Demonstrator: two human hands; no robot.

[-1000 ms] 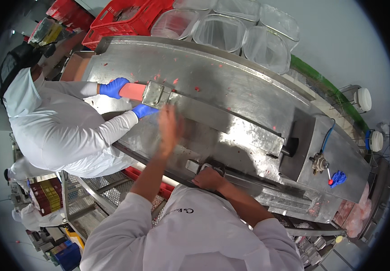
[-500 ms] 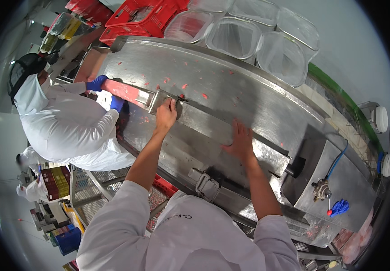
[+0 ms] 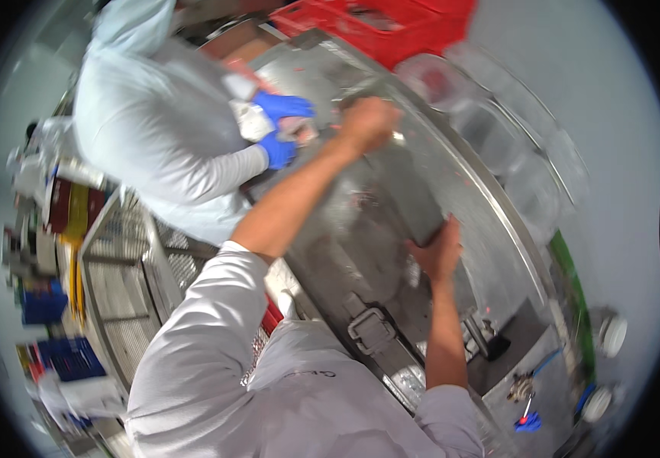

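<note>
A long stainless steel rectangular mould [image 3: 410, 200] lies slantwise over the metal worktable, between my two hands. My left hand [image 3: 369, 126], smeared by motion, is closed round its far end, near a small metal end plate. My right hand [image 3: 441, 250] cups the near end, thumb on one side and fingers on the other. To the left, a co-worker's blue-gloved hands [image 3: 282, 111] hold a pinkish slab [image 3: 298, 128] beside a white sheet. A black round-ended pusher [image 3: 492, 347] sits beyond my right wrist.
Along the table's far edge [image 3: 490, 179] stand clear lined tubs [image 3: 490, 137] and red crates [image 3: 391, 34]. A metal latch [image 3: 370, 328] is on the near edge. At lower right, a steel housing carries a lever valve [image 3: 522, 388]. The co-worker [image 3: 162, 130] stands close at left.
The view has turned and moved left. My hands have swung the mould away from the pusher's line. The pink slab has come apart from the mould's end, in the co-worker's hands.
</note>
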